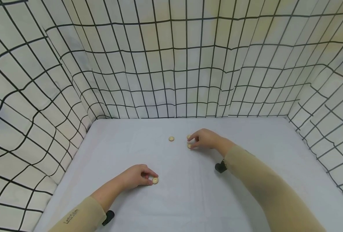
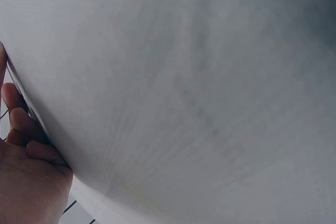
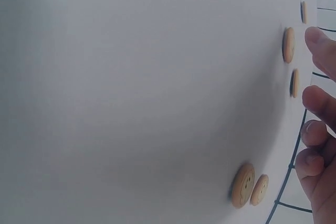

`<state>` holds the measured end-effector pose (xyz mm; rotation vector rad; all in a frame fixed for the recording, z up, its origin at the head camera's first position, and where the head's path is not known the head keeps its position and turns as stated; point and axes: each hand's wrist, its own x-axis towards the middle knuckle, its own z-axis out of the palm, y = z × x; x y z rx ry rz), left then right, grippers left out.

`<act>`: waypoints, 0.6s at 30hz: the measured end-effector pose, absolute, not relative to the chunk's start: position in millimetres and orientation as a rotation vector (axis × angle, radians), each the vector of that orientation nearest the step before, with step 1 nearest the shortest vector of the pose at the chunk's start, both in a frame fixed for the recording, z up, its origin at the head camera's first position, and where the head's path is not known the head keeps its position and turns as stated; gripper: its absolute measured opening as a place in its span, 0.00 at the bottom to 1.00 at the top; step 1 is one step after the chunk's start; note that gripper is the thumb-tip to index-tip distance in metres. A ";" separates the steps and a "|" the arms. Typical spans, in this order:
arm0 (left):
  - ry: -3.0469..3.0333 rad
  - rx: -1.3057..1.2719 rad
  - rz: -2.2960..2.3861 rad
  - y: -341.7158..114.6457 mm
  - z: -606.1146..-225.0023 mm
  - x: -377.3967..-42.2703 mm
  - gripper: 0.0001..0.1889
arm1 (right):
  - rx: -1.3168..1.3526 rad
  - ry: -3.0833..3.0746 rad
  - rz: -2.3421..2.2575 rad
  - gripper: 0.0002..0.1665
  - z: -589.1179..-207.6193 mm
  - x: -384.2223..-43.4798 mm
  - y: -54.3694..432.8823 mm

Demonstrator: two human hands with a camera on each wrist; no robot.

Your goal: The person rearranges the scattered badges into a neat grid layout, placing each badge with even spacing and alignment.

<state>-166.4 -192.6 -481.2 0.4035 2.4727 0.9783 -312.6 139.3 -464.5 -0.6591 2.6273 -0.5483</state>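
Note:
In the head view my left hand point(image 1: 137, 175) is low on the white table, thumb and index finger pinching the edges of a small round wooden disc point(image 1: 155, 180). The left wrist view shows part of this hand point(image 2: 31, 177) at the left edge; the disc is hidden there. Farther back, my right hand point(image 1: 206, 138) reaches in from the right, thumb and index finger apart. Its thumb tip is at the near disc point(image 1: 189, 146) and its index fingertip is by the far disc point(image 1: 188, 136). The right wrist view shows the thumb point(image 3: 319, 43) close over one disc point(image 3: 289, 45).
Another wooden disc point(image 1: 171, 139) lies left of my right hand. Below the fingers in the right wrist view, two discs point(image 3: 243, 184) with drawn marks sit side by side. White walls with black netting point(image 1: 174, 71) rise around the white tabletop point(image 1: 183, 206).

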 end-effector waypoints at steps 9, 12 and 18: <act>2.474 0.384 0.976 -192.6 -480.2 -166.0 0.11 | -0.588 2.608 -0.596 0.20 -463.0 -312.5 159.3; 2.474 0.390 0.977 -192.3 -479.9 -165.9 0.11 | -0.585 2.621 -0.587 0.19 -463.1 -312.0 168.1; 2.472 0.400 0.985 -192.4 -480.5 -165.6 0.11 | -0.567 2.641 -0.570 0.19 -464.7 -310.0 187.7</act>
